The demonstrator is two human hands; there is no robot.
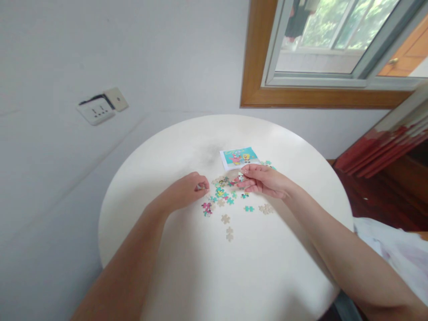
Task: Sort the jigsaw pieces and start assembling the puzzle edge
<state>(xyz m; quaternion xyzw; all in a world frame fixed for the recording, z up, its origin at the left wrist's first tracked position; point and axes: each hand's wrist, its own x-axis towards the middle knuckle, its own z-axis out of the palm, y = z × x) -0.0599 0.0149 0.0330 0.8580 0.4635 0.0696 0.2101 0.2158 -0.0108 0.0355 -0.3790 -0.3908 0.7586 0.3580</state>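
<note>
Loose jigsaw puzzle pieces (230,201) in turquoise, pink and yellow, several of them pale side up, lie scattered between my hands on the white round table (187,276). My right hand (262,179) is above the right part of the pile, with a small jigsaw piece (240,176) pinched between thumb and fingers. At the left edge of the pile, my left hand (192,189) has its fingers curled together; what they hold, if anything, is hidden. A printed picture card (240,157) with a pink and a yellow cartoon figure lies just behind the pile.
Two pale pieces (229,234) lie nearer to me, and a pale cluster (266,208) is on the right. More turquoise pieces (268,164) lie partly behind my right hand. A wall with a socket (96,110) and a wood-framed window (321,99) stand beyond the table.
</note>
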